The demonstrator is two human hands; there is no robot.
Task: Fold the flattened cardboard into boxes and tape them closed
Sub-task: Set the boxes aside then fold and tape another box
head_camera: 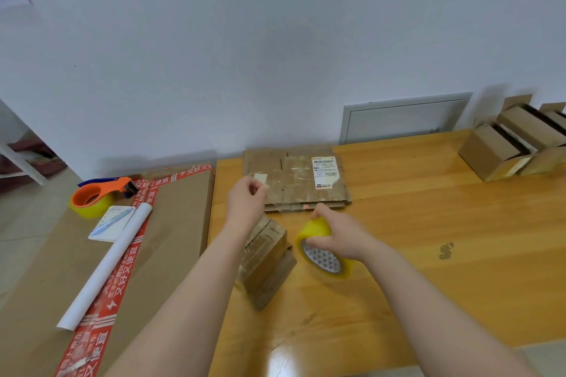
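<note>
Two hands meet at mid-frame. My right hand (333, 236) grips the yellow tape roll (324, 257) on edge over the wooden table (428, 223). My left hand (246, 202), raised up and left of the roll, pinches the tape's pulled-out end.

A small taped box (266, 263) lies between my forearms, partly under the left one. Flattened cardboard (300, 180) lies just beyond both hands.

At frame left, an orange tape dispenser (98, 196), notepad (111, 223) and white paper roll (104, 266) rest on a large carton (171, 223). Folded boxes (514, 144) sit upper right.
</note>
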